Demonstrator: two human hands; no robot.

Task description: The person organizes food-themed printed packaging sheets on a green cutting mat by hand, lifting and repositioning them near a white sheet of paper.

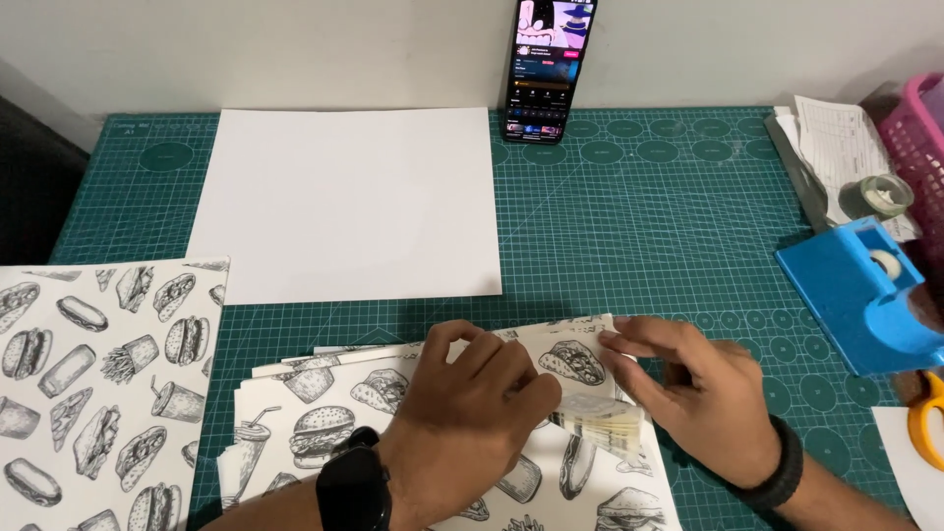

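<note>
2 hands (472, 413) (703, 393) press flat on printed paper (324, 413) over a green cutting mat (649, 206) by a pale wall (295, 49).

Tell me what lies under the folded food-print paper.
Under the food-print paper more printed sheets fan out, resting on the green cutting mat. Both hands cover the fold, so whatever is inside stays hidden.

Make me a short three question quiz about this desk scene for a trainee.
1. True or false: both hands rest on the food-print paper.
2. What stands propped against the wall? A) phone B) mug C) lamp
3. Which colour is the tape dispenser at the desk's right side?

Key
1. True: the left hand and right hand press the paper, around a small folded bundle.
2. A, the phone.
3. Blue, the tape dispenser on the green cutting mat.
</note>
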